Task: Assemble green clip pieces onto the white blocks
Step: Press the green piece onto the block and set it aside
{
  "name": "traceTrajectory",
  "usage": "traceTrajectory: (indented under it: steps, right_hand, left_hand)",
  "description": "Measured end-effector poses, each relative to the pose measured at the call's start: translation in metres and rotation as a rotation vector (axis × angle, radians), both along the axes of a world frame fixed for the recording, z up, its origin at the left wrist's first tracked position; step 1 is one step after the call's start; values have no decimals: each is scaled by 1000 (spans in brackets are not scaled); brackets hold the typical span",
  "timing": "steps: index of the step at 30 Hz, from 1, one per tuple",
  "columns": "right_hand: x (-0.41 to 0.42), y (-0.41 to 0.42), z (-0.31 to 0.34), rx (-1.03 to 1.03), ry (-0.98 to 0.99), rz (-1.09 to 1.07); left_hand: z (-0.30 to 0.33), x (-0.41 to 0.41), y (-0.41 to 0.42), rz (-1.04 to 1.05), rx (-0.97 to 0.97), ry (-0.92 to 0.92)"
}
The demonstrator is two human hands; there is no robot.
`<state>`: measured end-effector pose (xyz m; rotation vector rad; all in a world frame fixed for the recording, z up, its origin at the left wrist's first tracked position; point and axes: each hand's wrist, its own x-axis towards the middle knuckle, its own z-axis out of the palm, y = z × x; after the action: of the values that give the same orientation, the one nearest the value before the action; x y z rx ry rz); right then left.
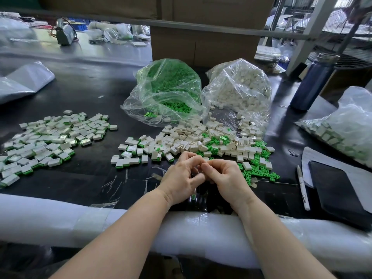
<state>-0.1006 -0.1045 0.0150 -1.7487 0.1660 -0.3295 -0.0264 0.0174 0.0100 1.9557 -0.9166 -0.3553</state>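
**Hands met over the loose pile**

Both hands were drawn together just in front of the loose pile (211, 143), a jumble of matte white blocks and small glossy green clips spread on the smooth black table (84, 91). The left hand (182, 178) had its fingers curled inward, fingertips meeting those of the right hand (225, 178), which was curled the same way. A white block (205, 159) showed just past the touching fingertips; whether either hand truly pinched it, or held any clip, could not be told, since the fingers hid what lay between them. A bit of white and green (193, 196) peeked out under the left palm.

Behind the pile lay two crinkled clear plastic bags, mouths open toward it: the green bag (167, 91), packed with clips, and to its right the white bag (239, 91), full of boxy blocks. Left of the pile, well apart, a flatter spread of finished pieces (50, 141) lay, each a white rectangle edged in green. More finished ones (130, 156) lay at the pile's left fringe. A scatter of clips (259, 172) lay at its right front edge.

Right of the pile were a white pen (303, 188), a flat black slab (338, 190) on white paper, another filled bag (346, 131), and farther back a tall dark blue bottle (314, 81). A soft white foam pad (60, 220) covered the table's near edge under both forearms.
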Motion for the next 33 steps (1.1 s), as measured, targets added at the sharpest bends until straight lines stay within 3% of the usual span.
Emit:
traceTrajectory:
  steps: [15,23,33]
  right_hand:
    - [0,-1,0,18,8,-18]
    - [2,0,0,103,-38,-131]
    - [3,-2,-5,-241,-37,-226]
  left_hand:
    - [1,-1,1,-19,29,-31]
    - [-2,2,1,55,-116,20]
    - [1,0,-1,79,-57,-14]
